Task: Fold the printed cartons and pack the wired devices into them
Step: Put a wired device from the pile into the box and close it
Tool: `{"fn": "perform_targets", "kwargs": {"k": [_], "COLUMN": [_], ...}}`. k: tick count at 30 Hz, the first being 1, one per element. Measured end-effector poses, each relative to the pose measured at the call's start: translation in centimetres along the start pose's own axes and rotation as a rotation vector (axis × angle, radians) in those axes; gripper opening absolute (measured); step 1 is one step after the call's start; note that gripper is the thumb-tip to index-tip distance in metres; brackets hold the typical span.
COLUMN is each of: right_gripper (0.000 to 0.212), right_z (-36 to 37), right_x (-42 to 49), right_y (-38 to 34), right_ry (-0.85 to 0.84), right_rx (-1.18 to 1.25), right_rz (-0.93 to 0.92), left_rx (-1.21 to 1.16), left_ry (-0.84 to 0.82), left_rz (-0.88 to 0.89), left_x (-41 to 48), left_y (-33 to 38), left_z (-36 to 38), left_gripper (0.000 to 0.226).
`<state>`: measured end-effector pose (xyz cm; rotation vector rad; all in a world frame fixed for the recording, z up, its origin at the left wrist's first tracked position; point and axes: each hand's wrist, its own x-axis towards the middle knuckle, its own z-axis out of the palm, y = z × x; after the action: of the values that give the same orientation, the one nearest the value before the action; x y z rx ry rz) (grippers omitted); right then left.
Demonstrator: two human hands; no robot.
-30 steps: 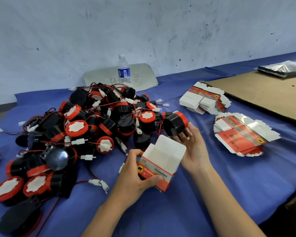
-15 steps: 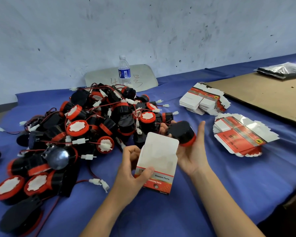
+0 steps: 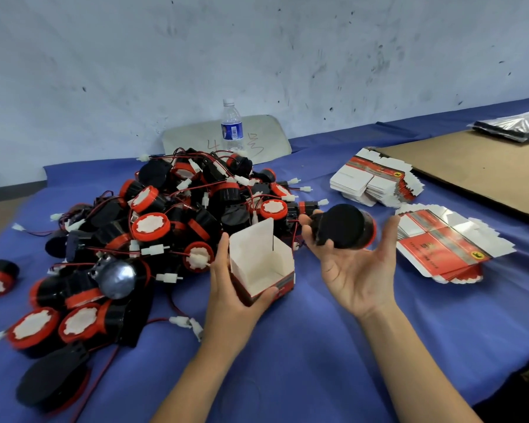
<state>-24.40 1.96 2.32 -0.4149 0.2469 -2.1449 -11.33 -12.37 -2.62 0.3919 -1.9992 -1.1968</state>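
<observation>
My left hand (image 3: 229,303) grips a folded red-and-white printed carton (image 3: 263,270), upright with its top open and its lid flap standing up. To its right, my right hand (image 3: 358,276) is turned palm up and holds a round black wired device (image 3: 344,225) with a red rim between its curled fingers and its thumb, just above the carton's level. A big pile of the same black-and-red wired devices (image 3: 153,227) lies to the left and behind the carton.
Two stacks of flat printed cartons (image 3: 376,181) (image 3: 449,242) lie on the blue cloth table (image 3: 318,361) at the right. Behind them is a brown cardboard sheet (image 3: 477,166) with silver bags (image 3: 513,125). A water bottle (image 3: 232,126) stands at the wall.
My right hand lifted one device off the pile's edge and turned palm up with it. My left hand tipped the carton upright, its open top now facing up.
</observation>
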Motion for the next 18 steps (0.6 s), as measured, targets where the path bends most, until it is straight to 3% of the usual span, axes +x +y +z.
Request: {"fn": "perform_targets", "kwargs": {"k": [4,7,9,11,18], "right_gripper": [0.076,0.063,0.072,0.078,0.073], "right_z": [0.3,1.0,1.0,1.0,1.4], "right_x": [0.2,0.2,0.2,0.2,0.2], "right_y": [0.8,1.7,2.5,3.2,3.7], "right_ry": [0.043,0.109,0.147,0.118,-0.031], "right_rx": [-0.171,-0.482,-0.609,-0.671,-0.67], "right_rz": [-0.05,-0.058,-0.002,0.073,0.137], "left_rx": [0.125,0.245,0.349,0.4,0.438], "left_ry": [0.082,0.184,0.227,0.238,0.187], "left_rz": [0.178,0.415,0.502,0.495,0.4], "left_x": [-0.3,-0.7,-0.9,-1.0,-0.6], "left_y": [1.2,2.1,2.6,2.9,2.5], "left_z": [-0.3,-0.5,-0.1,0.4,0.6], "left_gripper": [0.105,0.077,0.053,0.041,0.045]}}
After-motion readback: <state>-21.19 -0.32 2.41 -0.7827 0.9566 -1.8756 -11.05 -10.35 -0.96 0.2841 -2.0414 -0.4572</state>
